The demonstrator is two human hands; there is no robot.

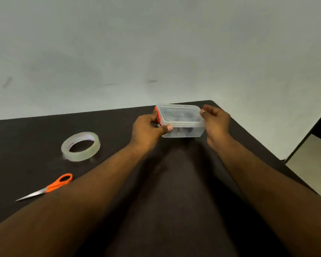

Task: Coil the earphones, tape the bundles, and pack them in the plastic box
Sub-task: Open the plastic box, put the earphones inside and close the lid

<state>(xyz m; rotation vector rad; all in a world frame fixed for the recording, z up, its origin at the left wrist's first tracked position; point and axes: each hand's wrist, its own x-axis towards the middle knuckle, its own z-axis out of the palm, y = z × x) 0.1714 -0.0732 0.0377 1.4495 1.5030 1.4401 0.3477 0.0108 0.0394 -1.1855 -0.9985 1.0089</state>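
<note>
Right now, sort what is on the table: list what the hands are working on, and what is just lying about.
In use:
plastic box, lid on, dark bundles inside
left hand, gripping the box's left end at the orange clip
right hand, fingers at its right end

Lying untouched on the table:
tape roll
orange-handled scissors

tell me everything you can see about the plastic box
The plastic box is a small, clear, rounded-corner rectangular container with its clear lid on and orange latches at both short ends. Dark shapes show dimly through the walls. It sits near the far edge of the dark table. The left hand grips its left end, thumb on the front wall; the right hand holds its right end.
</note>
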